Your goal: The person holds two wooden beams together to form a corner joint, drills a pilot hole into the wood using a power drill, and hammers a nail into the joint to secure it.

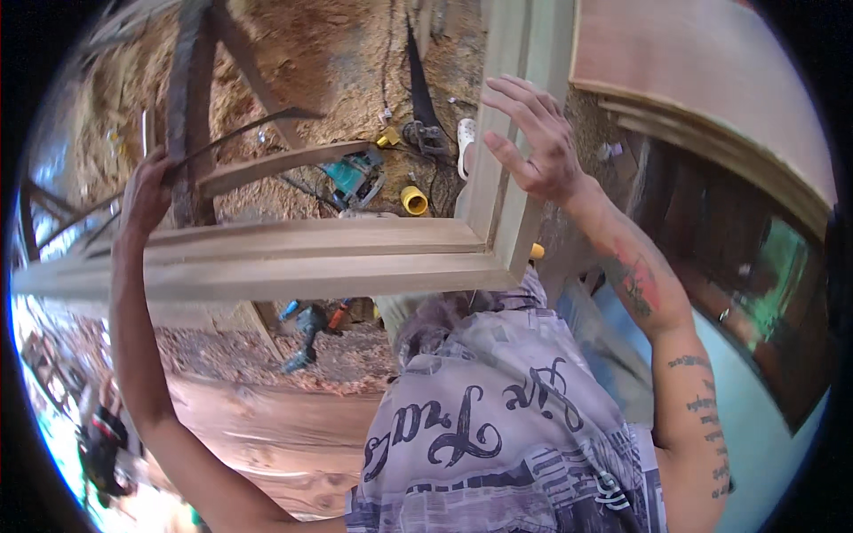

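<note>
I see the person's right hand (538,147) with its fingers spread apart, over one side of a pale wooden frame (364,266). I cannot tell if they touch it. The frame's corner is nearer the body than those fingers, and its long side runs across toward the left hand (147,200). The left fingers look bent, right by the end of a thin dark strip (253,131); I cannot tell if they are clamped on it. Between the two hands are a yellow cup (414,201) and a blue-green tool (354,176). Closer to the body than both hands, the shirt (498,426) has big, dark, curly letters. Small dark marks like writing run up the right arm (680,382).
</note>
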Demonstrator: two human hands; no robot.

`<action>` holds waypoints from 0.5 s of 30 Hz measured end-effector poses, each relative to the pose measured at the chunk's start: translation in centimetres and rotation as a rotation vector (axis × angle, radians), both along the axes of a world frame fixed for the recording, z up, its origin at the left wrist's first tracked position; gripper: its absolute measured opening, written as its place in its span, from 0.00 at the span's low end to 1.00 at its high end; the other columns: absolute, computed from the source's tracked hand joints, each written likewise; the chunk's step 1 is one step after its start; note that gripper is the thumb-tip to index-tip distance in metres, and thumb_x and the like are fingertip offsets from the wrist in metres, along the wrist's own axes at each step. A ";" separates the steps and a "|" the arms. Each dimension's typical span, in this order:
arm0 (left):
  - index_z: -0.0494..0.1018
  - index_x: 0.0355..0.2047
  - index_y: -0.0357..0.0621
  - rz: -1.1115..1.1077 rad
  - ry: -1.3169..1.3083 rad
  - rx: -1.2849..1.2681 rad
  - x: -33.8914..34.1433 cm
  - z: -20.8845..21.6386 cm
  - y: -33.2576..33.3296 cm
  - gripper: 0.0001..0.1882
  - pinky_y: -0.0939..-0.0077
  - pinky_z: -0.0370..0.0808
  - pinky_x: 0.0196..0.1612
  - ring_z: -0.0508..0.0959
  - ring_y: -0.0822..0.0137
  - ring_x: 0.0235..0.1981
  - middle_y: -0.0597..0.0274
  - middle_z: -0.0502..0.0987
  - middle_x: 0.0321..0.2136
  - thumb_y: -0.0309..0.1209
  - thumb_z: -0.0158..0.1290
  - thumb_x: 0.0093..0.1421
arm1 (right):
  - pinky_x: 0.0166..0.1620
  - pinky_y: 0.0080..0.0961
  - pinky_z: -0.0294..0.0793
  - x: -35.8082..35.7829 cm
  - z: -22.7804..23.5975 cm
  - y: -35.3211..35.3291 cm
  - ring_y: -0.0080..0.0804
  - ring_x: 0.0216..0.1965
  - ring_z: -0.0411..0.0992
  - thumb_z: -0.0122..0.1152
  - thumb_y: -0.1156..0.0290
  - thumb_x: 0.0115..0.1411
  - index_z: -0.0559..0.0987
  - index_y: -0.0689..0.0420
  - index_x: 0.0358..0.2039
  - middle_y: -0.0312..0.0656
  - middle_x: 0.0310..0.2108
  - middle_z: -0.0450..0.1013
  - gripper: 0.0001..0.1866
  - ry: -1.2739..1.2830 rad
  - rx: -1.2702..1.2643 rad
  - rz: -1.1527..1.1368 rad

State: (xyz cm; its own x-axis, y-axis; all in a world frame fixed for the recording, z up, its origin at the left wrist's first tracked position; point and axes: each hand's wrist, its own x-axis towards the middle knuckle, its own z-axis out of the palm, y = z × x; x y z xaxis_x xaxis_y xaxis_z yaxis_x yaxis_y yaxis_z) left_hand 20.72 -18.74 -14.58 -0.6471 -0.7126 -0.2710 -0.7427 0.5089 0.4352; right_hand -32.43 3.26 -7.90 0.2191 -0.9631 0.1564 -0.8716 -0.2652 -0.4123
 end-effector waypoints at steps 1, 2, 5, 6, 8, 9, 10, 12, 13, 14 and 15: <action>0.77 0.39 0.35 0.036 -0.017 0.060 2.1 -1.5 -0.9 0.10 0.55 0.73 0.46 0.78 0.42 0.43 0.45 0.77 0.39 0.18 0.52 0.56 | 0.64 0.41 0.63 0.2 -0.1 -0.2 0.46 0.62 0.66 0.62 0.58 0.62 0.78 0.55 0.51 0.45 0.58 0.71 0.20 0.006 -0.006 0.014; 0.78 0.40 0.35 0.033 -0.011 -0.012 3.7 -2.9 -1.2 0.11 0.55 0.74 0.46 0.78 0.43 0.43 0.45 0.77 0.38 0.18 0.52 0.56 | 0.64 0.41 0.63 0.3 -0.4 -0.4 0.46 0.62 0.66 0.62 0.58 0.62 0.78 0.55 0.51 0.45 0.58 0.71 0.20 0.014 -0.011 -0.030; 0.79 0.41 0.36 0.005 -0.062 -0.059 7.9 -5.5 -2.1 0.13 0.57 0.76 0.47 0.79 0.45 0.44 0.44 0.79 0.40 0.17 0.52 0.56 | 0.64 0.40 0.63 0.4 -0.7 -0.7 0.42 0.62 0.66 0.62 0.58 0.62 0.78 0.55 0.49 0.44 0.57 0.72 0.19 0.001 -0.011 0.015; 0.78 0.41 0.37 0.003 -0.091 -0.039 8.6 -5.8 -2.5 0.12 0.56 0.75 0.46 0.79 0.45 0.43 0.45 0.79 0.40 0.17 0.52 0.56 | 0.64 0.40 0.63 0.2 -0.8 -0.5 0.42 0.62 0.66 0.62 0.58 0.62 0.78 0.55 0.49 0.44 0.57 0.72 0.19 0.012 -0.015 -0.020; 0.78 0.40 0.37 -0.026 -0.109 -0.029 8.4 -5.9 -3.2 0.12 0.56 0.75 0.45 0.79 0.44 0.42 0.46 0.79 0.39 0.18 0.52 0.56 | 0.64 0.40 0.63 -0.5 -0.8 0.1 0.42 0.62 0.66 0.62 0.58 0.62 0.78 0.55 0.48 0.44 0.56 0.72 0.19 0.029 -0.022 0.001; 0.78 0.38 0.37 -0.031 -0.099 -0.045 8.0 -5.6 -3.5 0.09 0.58 0.75 0.41 0.79 0.45 0.39 0.47 0.78 0.36 0.19 0.53 0.57 | 0.65 0.40 0.63 -0.7 -0.8 0.4 0.41 0.62 0.67 0.62 0.57 0.62 0.78 0.55 0.48 0.44 0.56 0.73 0.19 0.033 -0.018 -0.015; 0.77 0.36 0.37 -0.036 -0.093 -0.059 7.6 -5.1 -3.8 0.06 0.60 0.74 0.38 0.79 0.46 0.36 0.48 0.77 0.32 0.20 0.54 0.58 | 0.65 0.40 0.63 -0.7 -0.9 0.7 0.41 0.62 0.67 0.62 0.57 0.62 0.78 0.55 0.48 0.44 0.56 0.73 0.19 0.032 -0.022 -0.040; 0.76 0.35 0.38 -0.049 -0.199 -0.047 6.2 -4.1 -4.3 0.05 0.56 0.74 0.40 0.78 0.45 0.38 0.49 0.77 0.34 0.20 0.53 0.58 | 0.65 0.39 0.64 -0.6 -1.3 0.9 0.41 0.61 0.67 0.62 0.57 0.62 0.78 0.55 0.48 0.44 0.55 0.73 0.19 0.012 -0.029 -0.044; 0.75 0.35 0.39 -0.037 -0.305 -0.033 5.5 -3.6 -4.5 0.06 0.53 0.74 0.42 0.77 0.44 0.40 0.49 0.78 0.35 0.19 0.52 0.57 | 0.65 0.39 0.64 -0.5 -1.5 0.8 0.41 0.61 0.67 0.62 0.57 0.62 0.78 0.55 0.48 0.44 0.55 0.73 0.19 0.011 -0.032 -0.066; 0.75 0.35 0.39 -0.058 -0.306 -0.039 5.1 -3.3 -4.3 0.06 0.53 0.74 0.42 0.77 0.44 0.40 0.49 0.78 0.35 0.19 0.52 0.57 | 0.64 0.40 0.64 -0.3 -1.6 0.7 0.41 0.61 0.67 0.63 0.58 0.62 0.78 0.55 0.49 0.43 0.55 0.73 0.19 -0.017 -0.024 -0.061; 0.75 0.35 0.39 -0.095 -0.382 -0.089 5.1 -3.2 -4.1 0.06 0.52 0.74 0.42 0.77 0.44 0.40 0.49 0.78 0.35 0.19 0.51 0.57 | 0.64 0.41 0.64 -0.2 -1.6 0.5 0.40 0.62 0.67 0.63 0.59 0.62 0.77 0.55 0.50 0.43 0.55 0.73 0.19 -0.045 -0.022 -0.054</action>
